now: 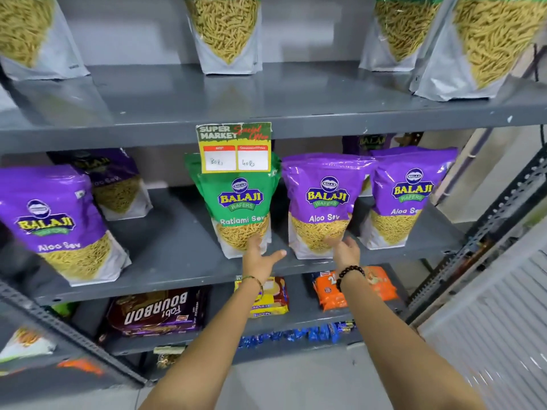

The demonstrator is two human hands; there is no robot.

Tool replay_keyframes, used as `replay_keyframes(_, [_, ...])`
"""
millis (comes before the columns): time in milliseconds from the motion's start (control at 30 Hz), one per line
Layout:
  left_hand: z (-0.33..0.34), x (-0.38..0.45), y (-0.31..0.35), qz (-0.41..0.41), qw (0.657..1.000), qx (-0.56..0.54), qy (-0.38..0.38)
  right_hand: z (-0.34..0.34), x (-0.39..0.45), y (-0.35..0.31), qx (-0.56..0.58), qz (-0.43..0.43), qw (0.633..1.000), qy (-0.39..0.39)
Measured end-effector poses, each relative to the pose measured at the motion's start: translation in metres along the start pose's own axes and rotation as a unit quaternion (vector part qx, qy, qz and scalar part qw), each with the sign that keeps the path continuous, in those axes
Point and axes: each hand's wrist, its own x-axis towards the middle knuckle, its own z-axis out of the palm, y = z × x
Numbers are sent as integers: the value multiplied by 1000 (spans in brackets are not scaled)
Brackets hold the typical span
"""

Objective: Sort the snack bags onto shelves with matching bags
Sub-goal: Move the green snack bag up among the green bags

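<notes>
A grey metal shelving unit is seen from above and in front, with two bare arms reaching toward the middle shelf (177, 241). The left hand (260, 257) is spread wide, thumb out, its fingertips at the bottom edge of a green Ratlami Sev bag (236, 208) that stands at 12 o'clock of the hand; nothing is held. The right hand (344, 251) is also open and empty, just at the base of a purple Aloo Sev bag (322, 208) standing at 3 o'clock of the green one. A further purple bag (410, 199) stands at 3 o'clock again, and another purple bag (56, 223) leans at the 9 o'clock end of the shelf, so the green bag is judged to be the odd one here. On the upper shelf (266, 96), at 12 o'clock, pouches with green tops (226, 31) are seen, filled with thin yellow strands through clear windows. Every bag appears sealed and full. A price card (235, 147) hangs from the upper shelf edge in front of the green bag's top. Risk, as a judgement: if the green bag is lifted straight up, the card could be caught and torn off; a pinch on the soft lower part could crush the strands; the neighbouring purple bag, standing close, could be toppled by a sideways pull. Biscuit packs (157, 312) lie on the lower shelf at 6 o'clock.
</notes>
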Motion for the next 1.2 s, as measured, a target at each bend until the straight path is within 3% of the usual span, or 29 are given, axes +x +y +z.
replay_keyframes(167, [-37, -4, -14, -13, 997, -12, 72, 28, -15, 26, -10, 26, 999, 34])
replay_keyframes(367, [-69, 13, -5, -20, 994, -9, 105, 76, -25, 33, -34, 56, 993, -94])
replay_keyframes(700, [-85, 43, 16, -33, 996, 34, 74, 129, -6, 5, -195, -42, 946, -254])
replay_keyframes(1200, [-110, -8, 5, -16, 995, 62, 75, 102, -54, 19, -224, -77, 928, -287])
